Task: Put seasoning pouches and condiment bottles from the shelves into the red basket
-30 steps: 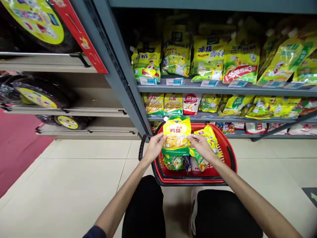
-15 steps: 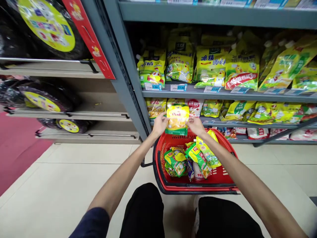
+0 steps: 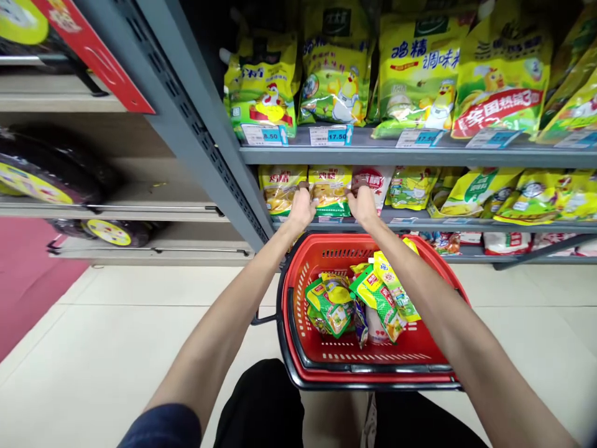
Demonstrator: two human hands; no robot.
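Packet (image 3: 330, 186), yellow with a green lower band, is standing upright on a lower shelf (image 3: 443, 222) just beyond the far rim of the red basket (image 3: 326, 244). Beyond the basket's far left part, the left hand (image 3: 302, 208) is gripping the packet by its left side, the fingers curling and partly hiding from view. Opposite it, also past the basket's far rim, the right hand (image 3: 362, 202) is pinching the packet's right side, its thumb lying along the edge. Beyond the basket and to the left of the packet, a similar yellow packet (image 3: 278, 186) is standing; to the right, a red-and-white packet (image 3: 379, 180) is appearing partly behind the right hand. Higher up beyond the basket, larger yellow bags (image 3: 336, 81) are standing in a row above blue-and-white price labels (image 3: 331, 135). Inside the basket, green-and-yellow packets (image 3: 333, 308) are lying toward its left, a dark purple packet (image 3: 360, 323) is resting near its middle, and a yellow bag (image 3: 395, 286) is leaning toward its right. Left of the basket, black round items (image 3: 51, 168) with yellow labels are occupying another rack. On the basket's near side, the person's black-clad knees (image 3: 261, 404) are showing.
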